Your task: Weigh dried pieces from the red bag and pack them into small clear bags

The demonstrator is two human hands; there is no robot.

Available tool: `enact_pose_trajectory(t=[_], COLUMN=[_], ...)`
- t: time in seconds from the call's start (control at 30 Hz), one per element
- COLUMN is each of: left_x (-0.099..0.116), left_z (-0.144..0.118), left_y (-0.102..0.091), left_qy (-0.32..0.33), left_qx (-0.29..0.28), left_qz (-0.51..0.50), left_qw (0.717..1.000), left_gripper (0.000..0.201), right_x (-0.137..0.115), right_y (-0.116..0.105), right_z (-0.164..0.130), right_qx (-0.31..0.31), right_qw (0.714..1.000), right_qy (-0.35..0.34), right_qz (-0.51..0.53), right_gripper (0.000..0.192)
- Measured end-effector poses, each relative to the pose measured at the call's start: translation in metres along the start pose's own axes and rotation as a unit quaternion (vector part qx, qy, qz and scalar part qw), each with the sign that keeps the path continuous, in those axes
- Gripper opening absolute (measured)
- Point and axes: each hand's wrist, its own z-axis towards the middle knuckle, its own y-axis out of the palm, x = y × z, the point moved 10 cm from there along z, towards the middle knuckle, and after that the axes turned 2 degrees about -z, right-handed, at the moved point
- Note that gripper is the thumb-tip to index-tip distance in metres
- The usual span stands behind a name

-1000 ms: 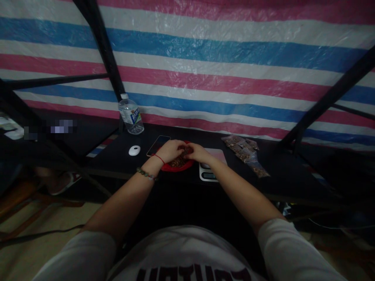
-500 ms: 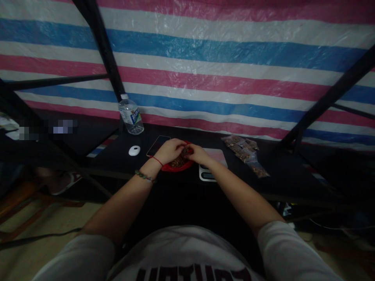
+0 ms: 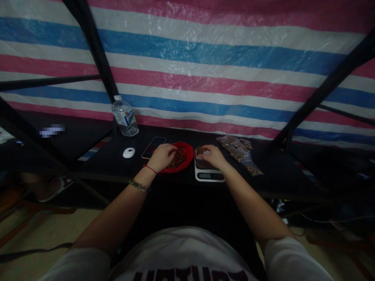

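My left hand [image 3: 163, 157] is over the left side of a red plastic bag [image 3: 189, 153], fingers curled close together above loose brown pieces [image 3: 177, 159] that look like nuts or seeds. What those fingers hold, if anything, is too small to make out. Over a white kitchen scale [image 3: 198, 174], my right hand [image 3: 214, 156] is closed on a small clear bag of brown pieces [image 3: 200, 150]. Whether this bag rests on the scale's plate cannot be told. The scale's display [image 3: 209, 176] faces me, its digits unreadable.
Several filled zip bags [image 3: 238, 152] lie right of the scale. On the left are a phone [image 3: 152, 146], a white oval case [image 3: 129, 152] and a clear plastic bottle [image 3: 125, 117]. Dark metal posts [image 3: 98, 58] and a striped sheet [image 3: 205, 82] stand behind the black table [image 3: 99, 166].
My right hand has left the red bag and moved right to above the scale, with a small bag of brown pieces. My left hand has stayed by the red bag, which is now more exposed.
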Motion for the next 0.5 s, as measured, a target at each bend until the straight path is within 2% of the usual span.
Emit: enact_pose_trajectory(t=[0.07,0.17,0.23,0.33,0.43,0.5], left_x=[-0.004,-0.004,-0.001,0.001,0.001,0.003], left_z=[-0.008,-0.021,-0.028,-0.034,-0.034,-0.035], left_y=[0.011,0.022,0.024,0.016,0.002,-0.003], left_qy=[-0.002,0.013,0.031,0.043,0.039,0.040], left_qx=[-0.016,-0.023,-0.026,-0.011,0.026,0.044], left_qz=[0.008,-0.002,-0.005,0.002,0.012,0.013], left_qw=[1.000,1.000,0.999,0.999,0.999,0.998], left_gripper=[0.024,0.025,0.026,0.026,0.027,0.028], right_x=[0.019,0.041,0.048,0.056,0.084,0.122], right_y=[-0.012,-0.016,-0.013,-0.017,-0.048,-0.082], right_z=[-0.009,-0.020,-0.024,-0.028,-0.035,-0.044], right_qx=[0.030,0.046,0.042,0.041,0.080,0.121], right_qw=[0.999,0.997,0.996,0.996,0.992,0.979], right_qy=[0.007,0.029,0.045,0.053,0.075,0.134], right_qz=[-0.031,-0.053,-0.063,-0.061,-0.060,-0.091], right_gripper=[0.035,0.035,0.037,0.055,0.062,0.053])
